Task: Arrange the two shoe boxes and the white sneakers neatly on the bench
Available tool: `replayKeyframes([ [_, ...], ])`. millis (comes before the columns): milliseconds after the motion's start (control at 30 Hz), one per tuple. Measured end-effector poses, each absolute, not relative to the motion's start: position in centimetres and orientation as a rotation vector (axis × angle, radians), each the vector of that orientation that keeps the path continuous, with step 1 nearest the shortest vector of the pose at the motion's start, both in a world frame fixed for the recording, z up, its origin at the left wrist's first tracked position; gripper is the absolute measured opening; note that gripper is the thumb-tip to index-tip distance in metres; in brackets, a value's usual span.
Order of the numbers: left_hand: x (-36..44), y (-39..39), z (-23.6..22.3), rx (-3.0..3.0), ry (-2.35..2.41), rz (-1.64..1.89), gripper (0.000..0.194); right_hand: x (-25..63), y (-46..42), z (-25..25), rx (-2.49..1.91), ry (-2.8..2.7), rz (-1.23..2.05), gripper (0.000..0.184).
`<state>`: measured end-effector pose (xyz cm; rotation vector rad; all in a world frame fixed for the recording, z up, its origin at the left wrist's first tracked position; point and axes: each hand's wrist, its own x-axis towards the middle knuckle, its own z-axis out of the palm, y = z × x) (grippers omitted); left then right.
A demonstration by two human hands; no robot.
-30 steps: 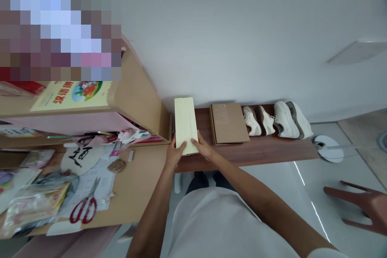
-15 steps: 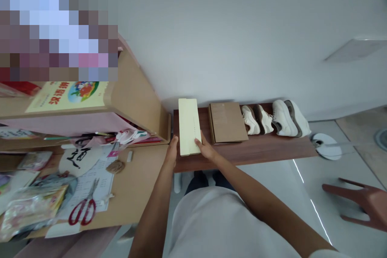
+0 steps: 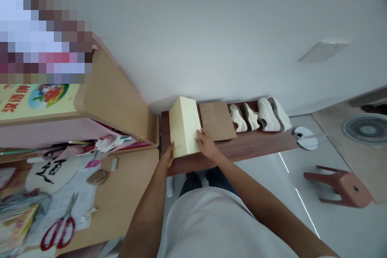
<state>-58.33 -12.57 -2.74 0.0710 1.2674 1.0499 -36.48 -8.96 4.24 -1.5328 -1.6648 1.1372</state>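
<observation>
A pale yellow box point(image 3: 183, 127) stands tilted on the left end of a dark wooden bench point(image 3: 250, 147) against the white wall. My left hand point(image 3: 167, 157) presses its fingers against the box's near left corner. My right hand point(image 3: 205, 144) grips the box's near right edge, fingers curled on it. A flat brown cardboard box point(image 3: 217, 121) lies just right of the yellow one, touching or nearly touching it.
Two pairs of pale shoes point(image 3: 259, 115) sit further right on the bench. A light wooden desk point(image 3: 130, 193) at left carries red-handled scissors point(image 3: 59, 229), papers and a twine ball point(image 3: 98, 177), with a shelf above. A red-brown stool point(image 3: 341, 185) and a fan base point(image 3: 365, 129) stand on the floor.
The yellow box has been tipped up from lying flat, its broad face now showing. The view has swung right, so the stool and the fan base have come into sight.
</observation>
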Motion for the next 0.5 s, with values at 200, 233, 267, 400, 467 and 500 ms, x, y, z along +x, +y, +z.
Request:
replayKeyframes([
  [200, -59.8, -13.4, -1.2, 0.046, 1.183, 1.179, 0.041, -37.0, -9.5, 6.3, -1.641, -1.666, 1.278, 0.082],
  [233, -60.0, -13.7, -1.0, 0.066, 1.198, 1.206, 0.042, -37.1, -9.4, 6.6, -1.649, -1.669, 1.3, 0.087],
  [267, -60.1, -13.9, -0.7, 0.084, 1.22, 1.237, 0.042, -37.3, -9.2, 6.7, -1.65, -1.674, 1.321, 0.09],
  [400, -60.1, -14.4, 0.1, 0.135, 1.325, 1.36, 0.042, -37.9, -8.2, 6.3, -1.575, -1.685, 1.456, 0.083],
  [467, -60.1, -14.4, 0.3, 0.183, 1.369, 1.409, 0.046, -38.1, -7.8, 5.4, -1.518, -1.653, 1.536, 0.073],
  [500, -60.1, -14.3, 0.3, 0.21, 1.389, 1.426, 0.048, -38.2, -7.7, 4.9, -1.495, -1.626, 1.566, 0.069],
])
